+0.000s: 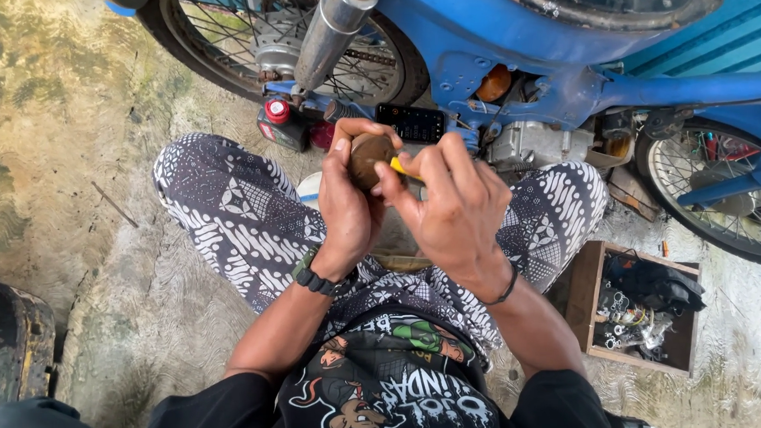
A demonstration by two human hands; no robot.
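From the head camera, the person squats on wet concrete, knees apart in patterned trousers. The left hand (350,205) is wrapped around a small brown rounded part (368,158), holding it just above the lap at the frame's centre. The right hand (450,211), at three o'clock of the part and touching it, pinches a yellow-handled tool (403,168) against its side. At twelve o'clock stands a blue motorbike (528,57), with a red-capped bottle (281,122) at ten o'clock. A wooden box (587,286) of parts sits at four o'clock.
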